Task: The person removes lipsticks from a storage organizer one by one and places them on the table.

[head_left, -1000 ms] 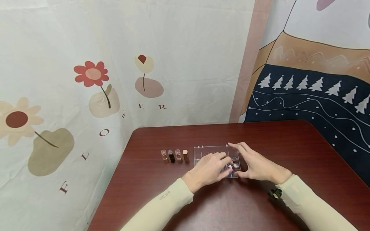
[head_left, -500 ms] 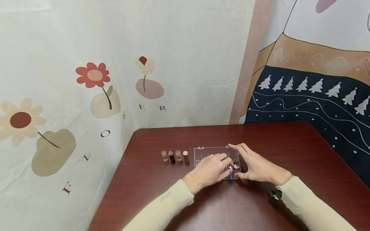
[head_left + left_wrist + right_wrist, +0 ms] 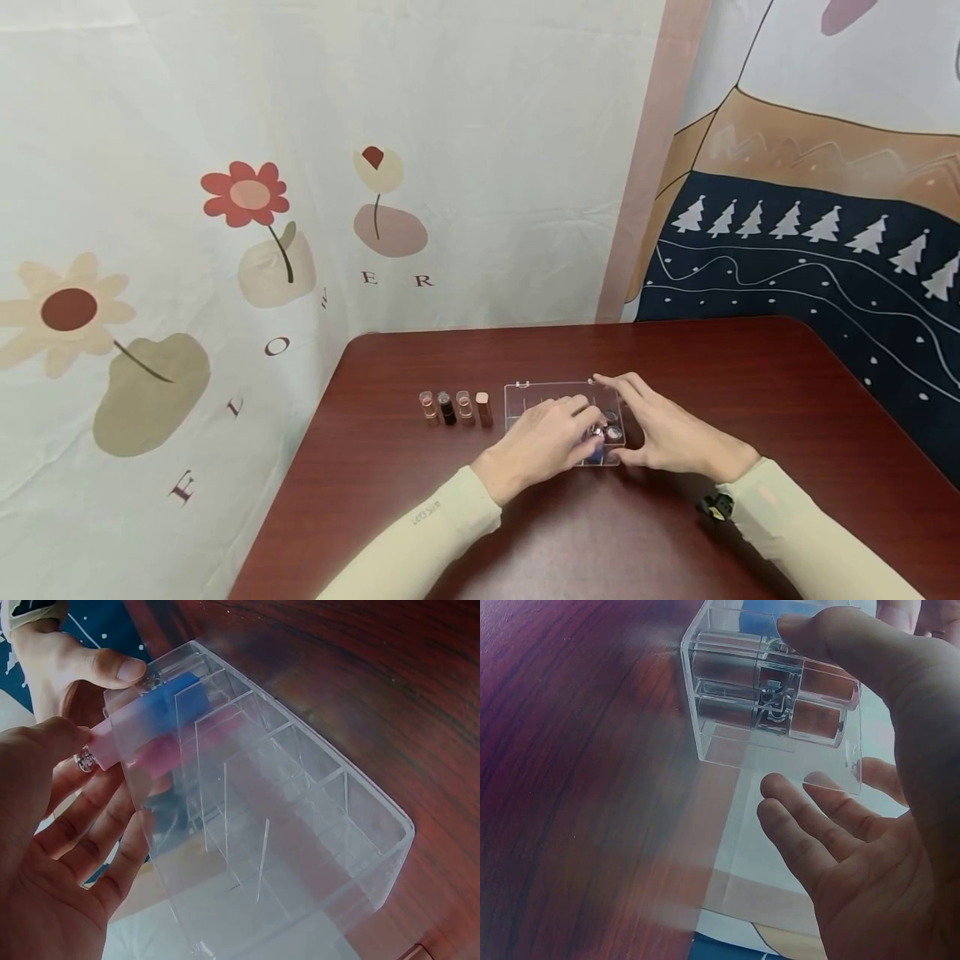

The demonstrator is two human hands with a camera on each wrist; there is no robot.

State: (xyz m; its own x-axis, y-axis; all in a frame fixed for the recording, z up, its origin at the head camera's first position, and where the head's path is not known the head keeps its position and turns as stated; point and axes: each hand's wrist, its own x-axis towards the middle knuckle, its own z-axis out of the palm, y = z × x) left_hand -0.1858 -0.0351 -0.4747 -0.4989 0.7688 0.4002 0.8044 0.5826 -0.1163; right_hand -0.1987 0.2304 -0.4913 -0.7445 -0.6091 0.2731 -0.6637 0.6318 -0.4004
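A clear compartment box (image 3: 516,403) lies on the table in the head view. Over its near right part, my left hand (image 3: 546,437) pinches the pink end of a blue-and-pink lipstick tube (image 3: 154,716) between thumb and fingers; the blue end sits inside a compartment. Another pink item (image 3: 161,754) shows through the plastic beside it. My right hand (image 3: 669,429) grips the box's right end, thumb at the near corner and fingers at the far one. Clear-capped lipstick tubes (image 3: 819,724) fill compartments at that end. The left hand covers the middle of the box.
Left of the box stands a row of several lipsticks, including a black one (image 3: 447,408) and a brown one (image 3: 483,410). The dark red table (image 3: 570,533) ends at the printed cloth backdrop (image 3: 487,208). A black strapped device (image 3: 716,506) sits at the right wrist.
Both hands keep nearly the same place on the box and the tube. The head view has shifted very slightly.
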